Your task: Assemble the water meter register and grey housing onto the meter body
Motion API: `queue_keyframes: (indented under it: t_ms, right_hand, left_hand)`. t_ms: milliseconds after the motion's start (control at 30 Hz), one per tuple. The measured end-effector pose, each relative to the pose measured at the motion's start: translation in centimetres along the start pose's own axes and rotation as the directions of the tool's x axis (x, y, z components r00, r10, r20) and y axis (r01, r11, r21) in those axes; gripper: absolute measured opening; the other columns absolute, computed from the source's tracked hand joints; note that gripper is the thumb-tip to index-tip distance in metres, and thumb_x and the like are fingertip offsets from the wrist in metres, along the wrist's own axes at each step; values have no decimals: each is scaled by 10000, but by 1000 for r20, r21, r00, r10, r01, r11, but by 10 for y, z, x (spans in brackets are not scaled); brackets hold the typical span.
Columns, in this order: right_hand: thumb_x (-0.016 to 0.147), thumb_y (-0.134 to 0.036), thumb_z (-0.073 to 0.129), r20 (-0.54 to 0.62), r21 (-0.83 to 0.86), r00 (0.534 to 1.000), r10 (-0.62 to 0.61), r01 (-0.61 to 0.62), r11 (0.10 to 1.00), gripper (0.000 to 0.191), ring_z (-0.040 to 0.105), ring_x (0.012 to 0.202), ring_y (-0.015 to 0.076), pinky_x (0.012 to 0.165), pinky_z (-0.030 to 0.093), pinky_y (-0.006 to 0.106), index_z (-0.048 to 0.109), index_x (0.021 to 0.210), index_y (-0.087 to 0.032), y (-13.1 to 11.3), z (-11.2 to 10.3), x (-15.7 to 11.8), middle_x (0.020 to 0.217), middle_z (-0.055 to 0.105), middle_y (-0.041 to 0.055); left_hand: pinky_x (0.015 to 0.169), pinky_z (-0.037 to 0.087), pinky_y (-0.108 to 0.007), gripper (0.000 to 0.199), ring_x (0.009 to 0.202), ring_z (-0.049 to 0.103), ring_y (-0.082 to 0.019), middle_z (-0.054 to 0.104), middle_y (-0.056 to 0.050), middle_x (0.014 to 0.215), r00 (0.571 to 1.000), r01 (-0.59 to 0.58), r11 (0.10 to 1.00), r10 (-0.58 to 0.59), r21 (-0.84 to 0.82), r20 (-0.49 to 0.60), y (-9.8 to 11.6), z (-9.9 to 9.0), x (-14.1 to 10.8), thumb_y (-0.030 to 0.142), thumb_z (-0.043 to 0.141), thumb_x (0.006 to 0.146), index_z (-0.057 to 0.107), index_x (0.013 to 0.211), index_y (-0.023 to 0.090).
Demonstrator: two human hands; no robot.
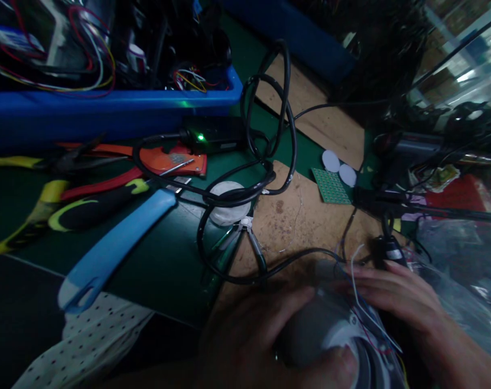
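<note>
A rounded grey device (318, 324) with thin white, red, blue and yellow wires sits between my hands at the bottom right. My left hand (265, 335) grips it from the left, thumb and fingers around its body. Along its right side my right hand (399, 292) presses with fingers together, partly behind the wires. The underside of the device is hidden. Just beyond lies a brown board (278, 216), crossed by a looped black cable (294, 146). Small pliers (251, 237) rest at the board's left edge, beside a round whitish disc (229, 210).
A blue bin (148, 100) of wired parts stands at the upper left. Below it lie orange-handled pliers (160, 159), a screwdriver (99, 208) and a light-blue tool (115, 243). A green circuit board (330, 186) lies beyond the hands; clear plastic (460, 265) is at right.
</note>
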State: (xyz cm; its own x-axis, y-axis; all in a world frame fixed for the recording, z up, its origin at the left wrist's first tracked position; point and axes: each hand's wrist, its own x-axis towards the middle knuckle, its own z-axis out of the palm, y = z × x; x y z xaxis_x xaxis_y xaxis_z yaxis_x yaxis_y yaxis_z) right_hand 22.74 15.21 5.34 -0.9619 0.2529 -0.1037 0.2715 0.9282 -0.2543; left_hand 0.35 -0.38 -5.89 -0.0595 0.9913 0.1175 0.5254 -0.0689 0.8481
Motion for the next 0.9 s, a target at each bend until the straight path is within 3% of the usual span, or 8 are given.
queue_keyframes:
  t_ms: [167,267,400,467,533,667,800,900]
  right_hand:
    - [721,-565,731,71,-8,994,81,-80,997,1038,449,1423,385,1212,405,561,277,1562,-159,-20,-13,17,1505,489,159]
    - [710,-635,804,66,68,993,94,-99,993,1116,415,1445,381,1242,314,576,259,1551,-144,-30,-24,25,1519,443,189]
    - [734,-598,835,-91,415,971,221,-165,895,1080,393,1463,343,1215,390,468,265,1560,-198,-31,-34,15,1570,372,166]
    - [843,-516,771,-283,590,884,371,-144,794,851,413,1454,317,1220,384,458,347,1513,-206,-26,-32,1,1545,410,157]
    - [921,-408,706,-437,653,721,538,-157,741,589,472,1411,283,1216,389,466,457,1417,-211,-17,-24,-14,1474,490,138]
    - [875,-392,755,-468,712,456,757,-312,629,476,597,1278,269,1124,502,487,565,1286,-245,4,8,-47,1324,610,94]
    - [844,-451,773,-441,784,318,839,-318,533,474,653,1195,278,1077,544,493,602,1246,-267,14,33,-71,1281,660,90]
    - [859,-480,744,-471,730,255,845,-425,535,430,692,1078,285,965,595,476,634,1208,-253,17,40,-80,1199,699,95]
  left_hand:
    - [950,609,-446,667,1237,651,-305,472,-84,1552,947,-315,943,319,109,-20,1,-10,-2,466,765,828,450,1414,416]
    - [966,597,-443,753,1276,620,-298,478,-128,1522,947,-305,949,311,78,-76,4,-9,-4,455,795,815,370,1427,354]
    - [960,597,-446,816,1294,603,-305,498,-131,1490,956,-273,960,278,61,-89,6,-5,-6,355,841,773,348,1423,345]
    - [967,594,-439,806,1307,594,-303,509,-131,1477,955,-275,960,280,60,-100,8,-4,-6,312,831,773,351,1420,324]
    - [965,593,-432,787,1299,601,-300,538,-137,1441,946,-286,955,295,84,-134,10,-2,-5,307,818,776,357,1413,289]
    - [926,603,-421,801,1199,661,-296,604,-143,1353,927,-272,942,311,195,-212,14,2,-4,302,828,734,386,1399,236]
    - [941,595,-408,842,1166,677,-293,639,-132,1304,886,-300,917,370,263,-278,14,7,-3,290,845,694,414,1414,210]
    - [937,595,-425,886,1152,686,-297,635,-132,1326,905,-268,932,330,242,-268,13,9,-4,321,861,680,399,1429,219]
